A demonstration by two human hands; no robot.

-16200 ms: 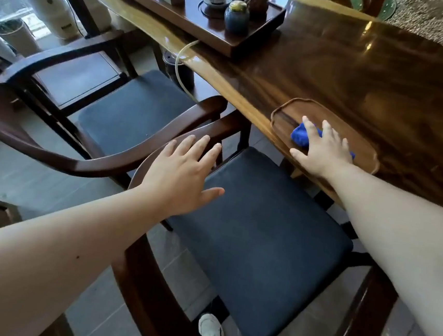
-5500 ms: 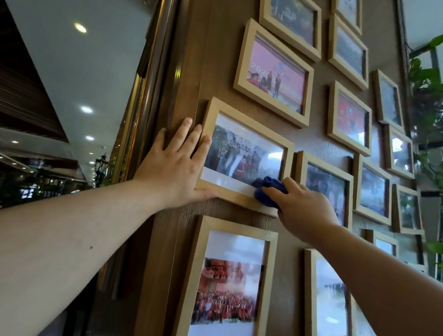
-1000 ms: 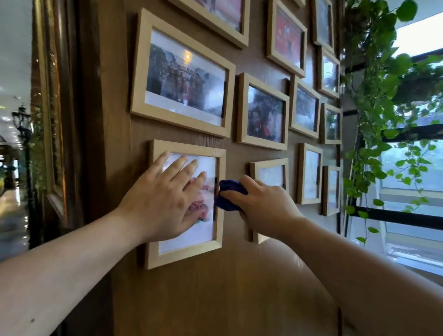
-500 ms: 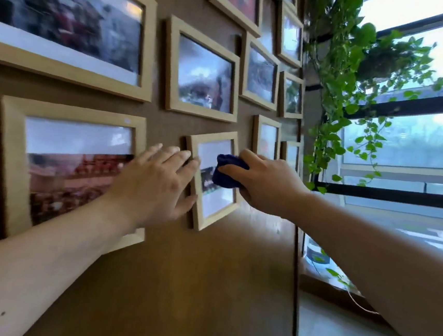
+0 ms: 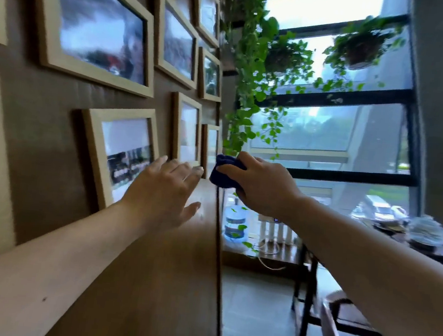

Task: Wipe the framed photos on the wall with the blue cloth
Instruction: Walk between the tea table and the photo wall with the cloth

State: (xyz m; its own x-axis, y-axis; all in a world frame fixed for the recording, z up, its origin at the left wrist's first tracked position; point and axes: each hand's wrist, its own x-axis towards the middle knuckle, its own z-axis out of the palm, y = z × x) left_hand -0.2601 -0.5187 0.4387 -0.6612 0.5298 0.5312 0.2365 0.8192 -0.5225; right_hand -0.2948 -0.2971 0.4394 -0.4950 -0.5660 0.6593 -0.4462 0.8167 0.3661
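Nearest the camera, 2 bare forearms reach out from the bottom corners. The left hand [image 5: 167,189] is spread flat, fingers apart and empty, hovering just off the brown wall [image 5: 149,283] below the frames; whether it touches the panel cannot be told through the blur. Just right of it, the right hand [image 5: 262,185] is clenched around the blue cloth [image 5: 225,172], which bulges out of the fist toward the wall's far edge.

The cloth sits beside the narrow edge frame [image 5: 211,145], the last one in the low row, and seems to be in the air, not pressed to any glass. Left of that are the small portrait frame [image 5: 187,129] and the wider group photo [image 5: 124,153], both well clear of the cloth now.

Judging by this, the wiping has reached the right end of the low row. No dust or streaks are readable, so which frames are finished cannot be confirmed; the upper frames [image 5: 98,28] may yet need a pass.

Beyond the wall edge hang trailing plants [image 5: 252,84] against a tall window [image 5: 353,131].
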